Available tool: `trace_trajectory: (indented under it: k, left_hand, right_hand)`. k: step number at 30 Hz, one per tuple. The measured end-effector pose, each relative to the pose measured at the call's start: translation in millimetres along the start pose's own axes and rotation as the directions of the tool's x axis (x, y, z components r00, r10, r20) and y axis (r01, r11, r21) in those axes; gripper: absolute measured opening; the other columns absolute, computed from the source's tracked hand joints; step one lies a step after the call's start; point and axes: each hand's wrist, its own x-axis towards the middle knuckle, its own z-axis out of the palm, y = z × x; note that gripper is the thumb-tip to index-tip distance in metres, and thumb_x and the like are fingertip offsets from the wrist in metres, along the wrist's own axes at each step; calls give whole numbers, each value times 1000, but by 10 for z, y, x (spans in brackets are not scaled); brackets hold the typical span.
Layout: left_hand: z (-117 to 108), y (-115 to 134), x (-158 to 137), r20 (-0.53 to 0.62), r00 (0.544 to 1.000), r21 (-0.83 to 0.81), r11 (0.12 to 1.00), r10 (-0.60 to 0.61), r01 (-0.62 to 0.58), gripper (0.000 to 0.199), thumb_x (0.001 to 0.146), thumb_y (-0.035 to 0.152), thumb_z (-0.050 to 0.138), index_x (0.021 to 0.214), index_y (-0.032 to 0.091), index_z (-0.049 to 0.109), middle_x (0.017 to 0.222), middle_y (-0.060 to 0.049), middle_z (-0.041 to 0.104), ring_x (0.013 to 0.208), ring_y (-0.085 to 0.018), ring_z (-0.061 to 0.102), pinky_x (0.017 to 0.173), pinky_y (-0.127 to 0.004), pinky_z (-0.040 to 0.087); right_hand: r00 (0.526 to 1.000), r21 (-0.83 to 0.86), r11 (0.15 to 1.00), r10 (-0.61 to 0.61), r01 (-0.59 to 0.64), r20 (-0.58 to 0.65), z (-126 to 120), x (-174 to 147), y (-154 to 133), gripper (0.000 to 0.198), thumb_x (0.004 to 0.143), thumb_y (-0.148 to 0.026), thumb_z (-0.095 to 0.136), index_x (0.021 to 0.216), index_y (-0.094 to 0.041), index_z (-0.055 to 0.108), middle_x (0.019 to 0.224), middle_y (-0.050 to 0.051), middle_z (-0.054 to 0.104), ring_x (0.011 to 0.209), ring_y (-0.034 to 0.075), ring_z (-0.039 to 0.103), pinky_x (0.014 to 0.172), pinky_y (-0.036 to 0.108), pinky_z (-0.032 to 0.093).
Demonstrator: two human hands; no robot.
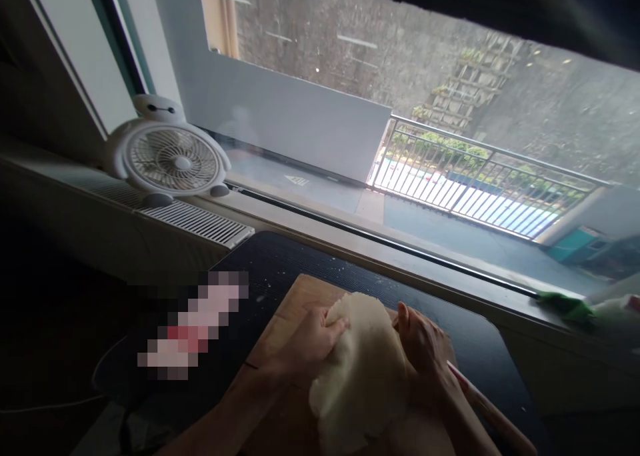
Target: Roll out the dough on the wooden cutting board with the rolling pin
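A large pale lump of dough point(363, 369) lies on a wooden board point(300, 296) at the bottom centre. My left hand point(307, 343) presses against the dough's left side, fingers curled onto its top edge. My right hand point(425, 346) holds the dough's right side, thumb raised beside it. Both hands are on the dough at once. The near part of the dough runs out of the bottom of the view.
The board rests on a black ribbed surface point(280, 259) under a big window. A white round desk fan point(167, 153) stands on the sill at left, beside a vent grille point(200, 223). A wooden stick with a red band point(480, 399) lies right of the board. A blurred patch lies left.
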Motion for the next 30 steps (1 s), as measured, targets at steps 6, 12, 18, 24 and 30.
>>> trace_trajectory:
  k: [6, 12, 18, 24, 30]
  left_hand:
    - [-256, -263, -275, -118, 993, 386, 922, 20, 28, 28, 82, 38, 46, 69, 18, 61, 68, -2, 66, 66, -17, 61, 55, -22, 39]
    - [-321, -216, 152, -143, 988, 554, 832, 54, 35, 28, 82, 37, 46, 72, 17, 64, 68, -4, 66, 65, -17, 61, 56, -23, 36]
    - [-109, -320, 167, -218, 942, 666, 745, 254, -47, 20, 87, 27, 41, 84, 21, 61, 76, -5, 67, 73, -19, 65, 63, -25, 41]
    - [-84, -464, 160, -242, 914, 565, 813, 325, -140, 30, 86, 17, 41, 112, 22, 54, 103, -5, 67, 91, -18, 64, 81, -28, 47]
    - [-98, -478, 191, -258, 897, 564, 810, 358, -161, 34, 86, 18, 41, 119, 21, 52, 112, -5, 65, 98, -19, 63, 86, -30, 47]
  right_hand:
    - [980, 153, 972, -189, 178, 62, 10, -222, -443, 47, 96, -38, 22, 65, -22, 53, 64, -2, 59, 59, 11, 51, 61, 24, 29]
    - [974, 47, 975, -220, 217, 57, 221, -36, -787, 25, 91, -29, 35, 78, -21, 55, 84, 3, 59, 79, 14, 51, 72, 25, 32]
    - [997, 7, 997, -79, 79, 26, 261, 376, -746, 28, 91, -24, 31, 94, -19, 58, 96, 8, 57, 89, 18, 51, 76, 29, 35]
    - [962, 75, 959, -273, 274, -25, 270, -62, -871, 29, 90, -21, 33, 111, -25, 53, 111, 3, 56, 103, 18, 47, 93, 32, 29]
    - [993, 29, 993, -112, 111, 37, 270, 277, -853, 34, 93, -25, 27, 113, -20, 54, 105, 8, 59, 99, 20, 50, 87, 33, 33]
